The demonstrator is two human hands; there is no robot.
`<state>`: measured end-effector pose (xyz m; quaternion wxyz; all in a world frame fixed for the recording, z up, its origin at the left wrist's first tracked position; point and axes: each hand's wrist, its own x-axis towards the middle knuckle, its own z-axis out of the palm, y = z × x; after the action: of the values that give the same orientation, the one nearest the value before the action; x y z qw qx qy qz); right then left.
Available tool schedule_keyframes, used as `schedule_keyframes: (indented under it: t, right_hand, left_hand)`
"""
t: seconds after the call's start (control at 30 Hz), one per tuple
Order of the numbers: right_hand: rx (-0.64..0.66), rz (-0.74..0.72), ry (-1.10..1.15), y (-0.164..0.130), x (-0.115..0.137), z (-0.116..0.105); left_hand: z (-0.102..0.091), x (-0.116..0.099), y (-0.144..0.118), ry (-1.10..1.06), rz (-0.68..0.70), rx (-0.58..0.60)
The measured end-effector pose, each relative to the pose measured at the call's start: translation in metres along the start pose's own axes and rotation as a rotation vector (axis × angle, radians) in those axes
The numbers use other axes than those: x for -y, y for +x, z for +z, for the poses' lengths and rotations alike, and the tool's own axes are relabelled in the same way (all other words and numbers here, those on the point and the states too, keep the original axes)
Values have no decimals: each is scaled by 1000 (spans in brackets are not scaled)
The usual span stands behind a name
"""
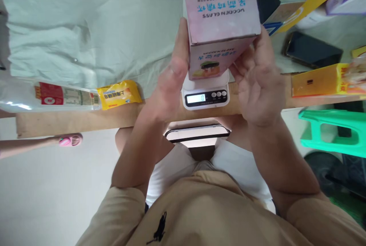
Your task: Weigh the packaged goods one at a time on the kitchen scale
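A pink cardboard box [223,13] printed "WOODEN GLASS" is between my two hands, over a white digital kitchen scale [206,103]. The lit display reads 0. My left hand [171,82] presses along the box's left side, its fingers reaching up the edge. On the other side, my right hand [260,82] grips the right face and lower corner, with fingers partly under it. The box hides most of the weighing plate, and I cannot tell whether its underside touches the scale.
Left lie a clear plastic bottle [65,96] and a yellow soap packet [120,94]. On the right are a dark phone [313,49], an orange-yellow box [317,81] and several other packages. A green stool [309,127] stands below right; another person's foot in a pink sandal [70,140] shows lower left.
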<state>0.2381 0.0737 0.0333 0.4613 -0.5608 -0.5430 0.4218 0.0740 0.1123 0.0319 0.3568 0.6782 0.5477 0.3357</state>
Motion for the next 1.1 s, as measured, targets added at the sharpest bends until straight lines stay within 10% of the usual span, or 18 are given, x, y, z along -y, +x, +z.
schedule_keyframes:
  t: [0.13, 0.3, 0.4, 0.7, 1.1]
  right_hand:
    - [21, -71, 191, 0, -7, -2]
    - [-270, -88, 196, 5, -52, -20]
    - [-472, -22, 214, 13, -78, -27]
    - [-599, 37, 362, 17, -100, -26]
    - [-602, -18, 408, 11, -101, -20]
  left_hand:
    - [-12, 7, -1, -369, 46, 242]
    - [-11, 73, 4, -381, -3, -229]
    - [-9, 101, 5, -291, -58, -310]
    - [-13, 66, -8, -281, -63, -177]
    - [-5, 82, -5, -301, -23, -193]
